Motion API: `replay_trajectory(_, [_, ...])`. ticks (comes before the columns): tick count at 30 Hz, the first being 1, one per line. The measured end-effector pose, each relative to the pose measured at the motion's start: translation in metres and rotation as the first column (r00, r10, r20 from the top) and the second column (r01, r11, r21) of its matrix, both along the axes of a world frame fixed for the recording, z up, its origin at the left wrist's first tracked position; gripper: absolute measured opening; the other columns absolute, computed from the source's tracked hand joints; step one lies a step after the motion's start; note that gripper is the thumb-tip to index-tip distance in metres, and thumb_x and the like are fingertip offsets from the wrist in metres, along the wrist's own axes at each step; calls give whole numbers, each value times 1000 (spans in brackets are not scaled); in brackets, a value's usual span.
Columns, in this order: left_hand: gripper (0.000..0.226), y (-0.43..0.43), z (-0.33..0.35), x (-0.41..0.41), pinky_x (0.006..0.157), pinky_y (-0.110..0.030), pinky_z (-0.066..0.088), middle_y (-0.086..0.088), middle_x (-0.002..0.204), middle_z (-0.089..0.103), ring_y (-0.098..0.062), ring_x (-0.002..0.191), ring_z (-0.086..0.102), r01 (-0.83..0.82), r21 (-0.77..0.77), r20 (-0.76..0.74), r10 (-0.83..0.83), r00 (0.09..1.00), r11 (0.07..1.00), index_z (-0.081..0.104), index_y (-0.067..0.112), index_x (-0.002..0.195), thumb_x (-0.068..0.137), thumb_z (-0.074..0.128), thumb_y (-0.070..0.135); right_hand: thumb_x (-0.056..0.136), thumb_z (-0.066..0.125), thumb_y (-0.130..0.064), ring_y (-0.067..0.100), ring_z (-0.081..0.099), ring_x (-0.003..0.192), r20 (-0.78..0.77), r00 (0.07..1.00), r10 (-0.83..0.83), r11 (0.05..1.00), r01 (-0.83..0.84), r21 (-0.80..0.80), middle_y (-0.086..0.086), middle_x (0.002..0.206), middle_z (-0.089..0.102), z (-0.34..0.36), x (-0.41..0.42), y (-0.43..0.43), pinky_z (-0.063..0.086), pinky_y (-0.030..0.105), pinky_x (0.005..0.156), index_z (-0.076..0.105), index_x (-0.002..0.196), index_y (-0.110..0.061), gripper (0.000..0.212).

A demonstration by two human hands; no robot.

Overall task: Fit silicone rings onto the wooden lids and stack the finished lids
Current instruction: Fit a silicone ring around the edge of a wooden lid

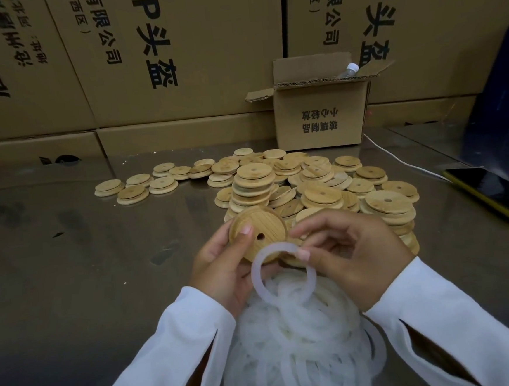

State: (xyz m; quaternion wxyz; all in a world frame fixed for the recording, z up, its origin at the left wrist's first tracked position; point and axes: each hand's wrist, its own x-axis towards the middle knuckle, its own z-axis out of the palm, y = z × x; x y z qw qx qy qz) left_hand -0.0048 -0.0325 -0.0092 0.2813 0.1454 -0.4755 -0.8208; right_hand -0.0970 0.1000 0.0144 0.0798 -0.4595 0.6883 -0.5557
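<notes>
While the silicone ring [256, 276] only touches the lower rim of the wooden lid [257, 224], with the right hand [352, 255] pinching it and the left hand [222, 268] gripping the tilted lid, an uneven stretch could seat it crooked or let it snap off. Both are held above the ring pile [298, 341] at the surface's [99, 250] near edge, so a slip would drop the ring among the loose ones.

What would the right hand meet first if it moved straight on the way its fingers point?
Probably the wooden lid that the left hand holds, just beyond the right hand's fingertips. The silicone ring it pinches overlaps the lid's lower edge. Depth is unclear.
</notes>
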Motion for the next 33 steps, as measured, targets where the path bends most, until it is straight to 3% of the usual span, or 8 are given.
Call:
replay_trajectory(2, [34,1,0,-1,66,-39,59,-17,89,71,-28,79,70,47,42,15,-48,999,998,67,9,98,68,58,22,74,71,-7,14,63,68,-49,998,-44,995,39,-91,-6,71,69,-2,1,-1,53,33,68,66,79,-34,28])
replay_trajectory(5, [41,4,1,-1,68,-40,58,-19,98,70,-29,86,69,149,82,6,-150,989,985,65,5,103,71,56,28,74,71,-7,12,63,68,-22,996,-86,983,81,-166,-4,74,68,-7,4,-4,53,28,67,65,81,-33,27])
replay_trajectory(10, [41,9,1,2,68,-31,57,-16,104,69,-27,94,68,198,-62,68,-194,979,978,66,8,105,70,73,27,72,72,-5,9,60,57,100,990,-97,963,119,-243,-2,68,68,-9,7,-9,50,23,58,62,82,-32,30])
replay_trajectory(15, [39,9,-1,2,64,-29,57,-14,99,71,-27,90,69,195,-105,68,-189,980,975,67,13,102,67,61,28,73,70,-5,10,59,56,102,979,-175,926,199,-321,-1,68,67,-8,9,-9,49,22,55,61,82,-28,26])
replay_trajectory(19, [37,11,0,2,62,-27,56,-16,97,71,-29,88,69,212,-114,74,-204,976,971,66,13,101,68,59,28,77,66,-3,11,57,55,66,974,-218,914,227,-335,-2,73,63,-7,11,-8,48,27,54,59,84,-29,28])
replay_trajectory(26, [36,12,-1,2,63,-28,56,-18,101,70,-27,89,69,222,-155,68,-214,974,963,64,12,103,71,55,27,79,65,-11,12,48,50,48,961,-274,930,277,-241,2,58,54,-9,8,-12,40,14,48,60,80,-32,21])
replay_trajectory(29, [37,13,-3,1,65,-28,56,-18,101,69,-28,91,69,210,-160,43,-205,978,965,63,12,104,72,54,27,77,65,-21,23,49,52,98,959,-265,938,280,-203,12,60,56,-10,6,-14,40,19,48,62,72,-30,11])
replay_trajectory(33, [39,13,-3,1,68,-29,56,-18,108,67,-29,96,67,221,-174,38,-217,975,960,60,11,110,75,51,28,75,69,-17,26,51,55,159,952,-262,921,295,-253,15,64,59,-8,7,-12,44,25,51,62,66,-25,14])
